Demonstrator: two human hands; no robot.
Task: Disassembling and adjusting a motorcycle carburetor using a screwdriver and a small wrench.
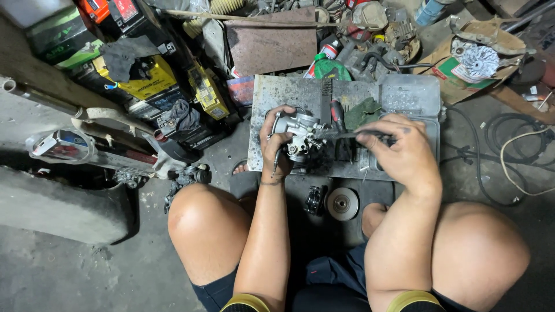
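Left hand (276,145) fingers clamp carburetor (299,134); right hand (399,151) fingers pinch dark tool (347,135) against it, over metal tray (272,95).

- A grey metal plate (289,92) lies at the centre, its surface stained and scratched.
- A green rag (363,111) rests on the plate, just toward one o'clock from centre.
- A round metal disc (342,203) sits on the floor at six o'clock from the plate, with a small dark part (315,200) just beside it.
- Yellow batteries (151,81) are stacked at ten o'clock.
- A green bottle (328,66) lies at twelve o'clock.
- A finned metal part (480,60) rests on torn cardboard (457,81) at two o'clock.
- Dark and pale cables (509,144) coil at three o'clock.
- A rusty sheet (269,46) leans at eleven o'clock.
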